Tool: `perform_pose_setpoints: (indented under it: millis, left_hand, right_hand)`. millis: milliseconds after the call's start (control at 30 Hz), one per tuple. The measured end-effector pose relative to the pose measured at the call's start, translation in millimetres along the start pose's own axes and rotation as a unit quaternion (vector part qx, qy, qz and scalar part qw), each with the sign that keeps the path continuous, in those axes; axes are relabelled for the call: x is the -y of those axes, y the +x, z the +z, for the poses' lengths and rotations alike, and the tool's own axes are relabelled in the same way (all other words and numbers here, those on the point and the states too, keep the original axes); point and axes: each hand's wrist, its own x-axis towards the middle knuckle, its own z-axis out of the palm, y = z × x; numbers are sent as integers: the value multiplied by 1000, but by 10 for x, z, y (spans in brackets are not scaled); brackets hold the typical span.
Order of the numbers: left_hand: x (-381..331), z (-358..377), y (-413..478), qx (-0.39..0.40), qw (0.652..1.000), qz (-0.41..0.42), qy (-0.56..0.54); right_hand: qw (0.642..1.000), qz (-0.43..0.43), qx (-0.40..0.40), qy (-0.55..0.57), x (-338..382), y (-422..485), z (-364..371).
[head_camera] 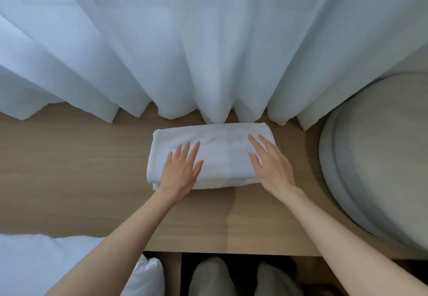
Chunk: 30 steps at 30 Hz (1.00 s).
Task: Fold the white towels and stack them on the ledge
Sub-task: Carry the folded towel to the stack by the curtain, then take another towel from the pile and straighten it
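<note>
A folded white towel lies on the wooden ledge, its far edge under the hem of the curtain. My left hand rests flat on the towel's left half with its fingers straight and spread. My right hand lies flat on the right half, fingers straight and pointing away from me. Both palms press on the top layer. At the lower left, more white cloth lies in a loose heap at the ledge's near edge.
A white sheer curtain hangs along the back of the ledge. A grey round cushion stands at the right end. Bare wood shows left of the towel. My legs are below the front edge.
</note>
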Motion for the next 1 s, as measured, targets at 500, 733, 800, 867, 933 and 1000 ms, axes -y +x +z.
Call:
perform_pose_setpoints:
  millis: [500, 733, 800, 867, 933, 1000]
  left_hand:
    - [-2988, -1637, -915, -70, 930, 358, 43]
    - [-4940, -1965, -1374, -112, 843, 520, 76]
    - [-5557, -1989, -1519, -123, 820, 554, 82]
    - [-6171, -1989, -1688, -134, 791, 590, 85]
    - [-6740, -1968, -1855, -149, 759, 626, 100]
    - [-7265, -1933, -2010, -148, 737, 652, 104]
  right_hand:
    - [942, 200, -270, 7, -938, -2215, -2401]
    - [887, 298, -351, -21, -2028, -3321, -3073]
    - [868, 330, -370, -23, -2384, -3601, -3279]
    - [855, 354, -380, -11, -2763, -3865, -3504]
    - [840, 376, -391, 7, -3114, -4117, -3716]
    - [828, 396, -397, 17, -3441, -4363, -3913]
